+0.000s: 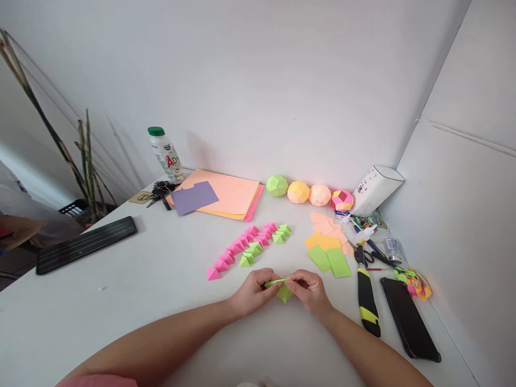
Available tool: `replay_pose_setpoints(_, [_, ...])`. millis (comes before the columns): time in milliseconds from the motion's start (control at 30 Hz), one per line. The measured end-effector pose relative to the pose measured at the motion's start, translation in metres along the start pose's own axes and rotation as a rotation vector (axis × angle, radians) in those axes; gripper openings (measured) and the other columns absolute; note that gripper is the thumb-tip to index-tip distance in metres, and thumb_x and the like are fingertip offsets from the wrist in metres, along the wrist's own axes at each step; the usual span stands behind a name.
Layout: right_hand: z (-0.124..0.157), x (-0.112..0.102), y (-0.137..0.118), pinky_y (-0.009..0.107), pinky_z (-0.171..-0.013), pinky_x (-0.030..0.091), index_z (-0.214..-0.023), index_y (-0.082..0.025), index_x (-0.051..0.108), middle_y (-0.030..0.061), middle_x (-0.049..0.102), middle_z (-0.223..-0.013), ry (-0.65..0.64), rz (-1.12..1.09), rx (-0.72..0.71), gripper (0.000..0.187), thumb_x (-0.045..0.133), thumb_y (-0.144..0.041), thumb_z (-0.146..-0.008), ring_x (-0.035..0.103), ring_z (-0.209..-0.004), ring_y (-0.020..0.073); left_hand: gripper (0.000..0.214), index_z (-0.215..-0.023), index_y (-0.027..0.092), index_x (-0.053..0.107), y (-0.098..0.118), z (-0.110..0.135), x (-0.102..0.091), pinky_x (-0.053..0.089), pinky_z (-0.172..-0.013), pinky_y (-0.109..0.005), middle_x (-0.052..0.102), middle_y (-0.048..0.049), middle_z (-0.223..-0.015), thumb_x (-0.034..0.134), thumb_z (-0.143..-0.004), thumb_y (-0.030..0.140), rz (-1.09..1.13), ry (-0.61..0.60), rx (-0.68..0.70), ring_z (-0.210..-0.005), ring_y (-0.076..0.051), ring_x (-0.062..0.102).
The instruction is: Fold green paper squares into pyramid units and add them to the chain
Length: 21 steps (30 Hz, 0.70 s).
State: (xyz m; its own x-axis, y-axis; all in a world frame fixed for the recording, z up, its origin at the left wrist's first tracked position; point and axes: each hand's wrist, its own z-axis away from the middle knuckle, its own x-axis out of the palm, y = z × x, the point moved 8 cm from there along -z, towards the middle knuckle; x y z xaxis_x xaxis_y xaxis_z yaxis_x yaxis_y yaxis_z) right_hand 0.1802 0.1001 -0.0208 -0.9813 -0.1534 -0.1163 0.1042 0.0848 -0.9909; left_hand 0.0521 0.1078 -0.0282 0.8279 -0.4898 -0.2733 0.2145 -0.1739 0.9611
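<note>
My left hand (253,291) and my right hand (309,290) meet over the white table (161,290), both pinching a small folded green paper piece (283,291). The fingers of each hand are closed on its edges. Just beyond my hands lie rows of folded pink paper units (242,244) and green paper units (258,248). To the right of those sit stacks of orange paper squares (327,231) and green paper squares (329,260).
Four paper polyhedron balls (308,192) line the wall beside a white box (375,189). A utility knife (367,301), scissors (365,255), a black phone (408,318) and paper scraps (415,280) lie at the right. Coloured sheets (226,194), keys (160,192), a bottle (165,153) and a black keyboard (85,244) are at the left.
</note>
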Motion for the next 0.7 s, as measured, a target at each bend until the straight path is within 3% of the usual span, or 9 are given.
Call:
replay_pose_setpoints(333, [0.004,0.001,0.003,0.023,-0.051,0.045,-0.080,-0.018,0.061,0.0001,0.055,-0.063,-0.020,0.000,0.015,0.023,0.052,-0.037,-0.086,0.050,-0.055,0.0120,0.025,-0.074,0.015,0.065,-0.002,-0.001,-0.002,0.037,-0.056,-0.023,0.052,0.0002,-0.066,0.050,-0.084,0.032,0.010,0.013,-0.016,-0.062,-0.012,0.047])
replay_pose_setpoints(500, [0.002,0.005,-0.007,0.025,-0.056,0.046,-0.086,-0.018,0.064,0.0039,0.060,-0.077,-0.033,0.110,-0.127,0.017,0.059,-0.034,-0.082,0.054,-0.064,0.0143,0.024,-0.074,0.014,0.066,0.000,-0.001,-0.002,0.038,-0.056,-0.023,0.054,-0.0003,-0.066,0.052,-0.083,0.032,0.018,0.008,-0.025,-0.061,-0.012,0.048])
replay_pose_setpoints(700, [0.003,0.001,0.003,0.023,-0.050,0.047,-0.079,-0.017,0.061,0.0003,0.055,-0.063,0.014,0.080,0.019,0.022,0.055,-0.037,-0.084,0.051,-0.054,0.0125,0.028,-0.094,0.015,0.060,-0.009,0.000,0.003,0.045,-0.060,-0.025,0.061,-0.0020,-0.077,0.061,-0.077,0.037,0.351,0.023,-0.093,-0.066,-0.013,0.055])
